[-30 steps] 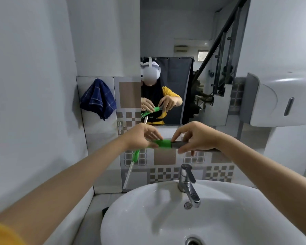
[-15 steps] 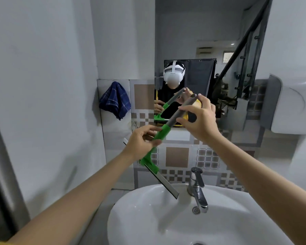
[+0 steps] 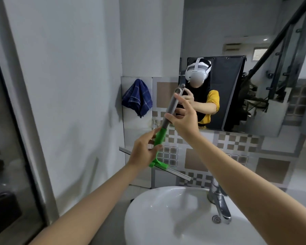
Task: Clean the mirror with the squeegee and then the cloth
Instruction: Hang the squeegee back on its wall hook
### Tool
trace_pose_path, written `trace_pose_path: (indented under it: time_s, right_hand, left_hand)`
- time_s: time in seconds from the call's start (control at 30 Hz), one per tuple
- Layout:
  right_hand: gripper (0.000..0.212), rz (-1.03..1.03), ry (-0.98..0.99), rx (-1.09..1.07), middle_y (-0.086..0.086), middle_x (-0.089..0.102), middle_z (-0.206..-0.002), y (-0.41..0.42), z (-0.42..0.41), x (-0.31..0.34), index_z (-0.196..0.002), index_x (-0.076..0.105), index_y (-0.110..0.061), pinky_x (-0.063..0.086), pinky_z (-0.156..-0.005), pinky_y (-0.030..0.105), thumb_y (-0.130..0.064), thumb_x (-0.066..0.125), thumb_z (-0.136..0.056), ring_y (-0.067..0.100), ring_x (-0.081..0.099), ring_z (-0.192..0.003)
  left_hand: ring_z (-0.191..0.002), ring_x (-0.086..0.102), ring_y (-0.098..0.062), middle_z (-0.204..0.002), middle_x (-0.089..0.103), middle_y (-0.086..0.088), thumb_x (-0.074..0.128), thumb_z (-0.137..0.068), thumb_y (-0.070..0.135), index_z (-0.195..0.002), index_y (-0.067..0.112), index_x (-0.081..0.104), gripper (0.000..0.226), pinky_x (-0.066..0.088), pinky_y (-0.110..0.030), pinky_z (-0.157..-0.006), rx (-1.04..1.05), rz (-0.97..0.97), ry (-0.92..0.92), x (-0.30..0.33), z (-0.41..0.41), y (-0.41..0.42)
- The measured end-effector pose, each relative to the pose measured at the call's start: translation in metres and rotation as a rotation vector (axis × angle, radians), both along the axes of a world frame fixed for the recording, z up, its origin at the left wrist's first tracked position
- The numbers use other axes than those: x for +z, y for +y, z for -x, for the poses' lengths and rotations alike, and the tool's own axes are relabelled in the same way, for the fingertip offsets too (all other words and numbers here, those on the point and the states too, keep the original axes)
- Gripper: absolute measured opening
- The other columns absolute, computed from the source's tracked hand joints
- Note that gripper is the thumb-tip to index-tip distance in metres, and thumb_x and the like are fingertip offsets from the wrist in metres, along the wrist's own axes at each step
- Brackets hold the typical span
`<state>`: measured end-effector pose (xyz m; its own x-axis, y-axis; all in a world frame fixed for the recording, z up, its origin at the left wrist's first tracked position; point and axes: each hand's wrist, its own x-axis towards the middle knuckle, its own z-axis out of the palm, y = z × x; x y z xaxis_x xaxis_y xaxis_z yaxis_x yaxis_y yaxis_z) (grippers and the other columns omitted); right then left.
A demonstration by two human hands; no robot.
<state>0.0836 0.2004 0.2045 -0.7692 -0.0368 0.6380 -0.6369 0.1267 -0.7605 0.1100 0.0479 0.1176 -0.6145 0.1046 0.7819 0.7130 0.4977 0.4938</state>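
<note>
One squeegee (image 3: 166, 124), two hands gripping.

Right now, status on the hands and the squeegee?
Both hands on squeegee: left hand at green neck, right hand on grey handle. Blade down over sink. Mirror untouched, cloth hanging.

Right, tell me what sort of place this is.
Most likely a small bathroom or washroom: a white sink with a chrome tap, a wall mirror above patterned tiles, and a blue cloth hanging on the wall.
</note>
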Motion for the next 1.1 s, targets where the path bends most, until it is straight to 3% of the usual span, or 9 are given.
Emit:
trace_pose_path:
  time_s: [0.1, 0.3, 0.5, 0.67, 0.77, 0.8, 0.9, 1.03, 1.1]
  right_hand:
    - [0.070, -0.021, -0.015, 0.031, -0.006, 0.062, -0.099, -0.016, 0.011, -0.009, -0.138, 0.043, -0.025, 0.059, -0.074, 0.027, 0.003, 0.070, -0.080, 0.011, 0.067, -0.086]
    - [0.074, -0.074, -0.087, 0.039, 0.011, 0.057, -0.128, -0.045, 0.043, -0.053, -0.129, 0.042, -0.048, 0.057, -0.085, 0.047, 0.001, 0.069, -0.081, 0.026, 0.062, -0.110]
    - [0.074, -0.081, -0.185, 0.028, 0.016, 0.060, -0.121, -0.064, 0.069, -0.111, -0.136, 0.037, -0.042, 0.058, -0.080, 0.043, 0.002, 0.066, -0.083, 0.028, 0.064, -0.104]
    - [0.074, -0.104, -0.227, 0.019, 0.011, 0.056, -0.126, -0.069, 0.085, -0.138, -0.136, 0.038, -0.041, 0.059, -0.080, 0.042, 0.004, 0.066, -0.083, 0.022, 0.062, -0.107]
    - [0.071, -0.166, -0.234, 0.000, 0.002, 0.053, -0.118, -0.069, 0.093, -0.146, -0.141, 0.037, -0.027, 0.057, -0.074, 0.021, 0.002, 0.065, -0.084, 0.007, 0.059, -0.092]
    - [0.071, -0.186, -0.224, -0.010, 0.002, 0.053, -0.120, -0.068, 0.095, -0.148, -0.142, 0.037, -0.025, 0.056, -0.075, 0.018, 0.002, 0.065, -0.084, 0.005, 0.057, -0.091]
    - [0.071, -0.208, -0.222, -0.019, 0.007, 0.050, -0.134, -0.068, 0.100, -0.150, -0.143, 0.036, -0.023, 0.054, -0.088, 0.031, 0.002, 0.065, -0.084, 0.008, 0.050, -0.103]
    - [0.071, -0.246, -0.234, -0.010, 0.005, 0.050, -0.134, -0.071, 0.106, -0.153, -0.143, 0.036, -0.025, 0.050, -0.079, 0.016, 0.001, 0.065, -0.084, -0.001, 0.051, -0.090]
    - [0.072, -0.258, -0.234, -0.008, 0.006, 0.051, -0.134, -0.072, 0.108, -0.157, -0.143, 0.036, -0.026, 0.053, -0.082, 0.021, 0.001, 0.066, -0.084, 0.001, 0.052, -0.092]
  left_hand:
    - [-0.095, 0.060, -0.012, -0.114, 0.063, -0.005, 0.067, -0.083, 0.015, -0.136, 0.011, 0.043, 0.059, 0.053, -0.021, -0.079, 0.014, 0.019, -0.029, -0.008, 0.010, -0.013]
    - [-0.079, 0.062, -0.019, -0.092, 0.063, -0.008, 0.070, -0.078, 0.005, -0.134, 0.014, 0.042, 0.064, 0.050, -0.009, -0.072, 0.101, 0.039, -0.130, -0.048, 0.037, -0.035]
    - [-0.081, 0.064, -0.025, -0.094, 0.068, -0.015, 0.068, -0.080, 0.005, -0.132, 0.016, 0.045, 0.058, 0.054, -0.037, -0.076, 0.155, 0.021, -0.285, -0.096, 0.058, -0.047]
    - [-0.093, 0.064, -0.015, -0.109, 0.064, 0.003, 0.066, -0.081, 0.004, -0.131, 0.013, 0.049, 0.054, 0.053, -0.022, -0.083, 0.126, -0.065, -0.395, -0.119, 0.064, -0.045]
    - [-0.098, 0.062, -0.012, -0.110, 0.060, 0.008, 0.066, -0.081, 0.005, -0.130, 0.013, 0.050, 0.052, 0.049, -0.013, -0.084, 0.116, -0.084, -0.430, -0.127, 0.067, -0.042]
    - [-0.099, 0.061, -0.012, -0.110, 0.060, 0.009, 0.066, -0.082, 0.005, -0.130, 0.013, 0.050, 0.052, 0.048, -0.013, -0.084, 0.113, -0.084, -0.436, -0.128, 0.069, -0.042]
    - [-0.099, 0.061, -0.011, -0.110, 0.060, 0.008, 0.066, -0.082, 0.006, -0.131, 0.013, 0.049, 0.052, 0.050, -0.020, -0.087, 0.105, -0.086, -0.467, -0.132, 0.073, -0.040]
    - [-0.097, 0.062, -0.015, -0.109, 0.062, 0.003, 0.066, -0.083, 0.008, -0.129, 0.013, 0.051, 0.049, 0.052, -0.025, -0.085, 0.127, -0.113, -0.523, -0.136, 0.077, -0.040]
    - [-0.096, 0.063, -0.017, -0.111, 0.064, -0.003, 0.067, -0.082, 0.009, -0.127, 0.013, 0.051, 0.048, 0.053, -0.027, -0.085, 0.145, -0.115, -0.543, -0.140, 0.079, -0.042]
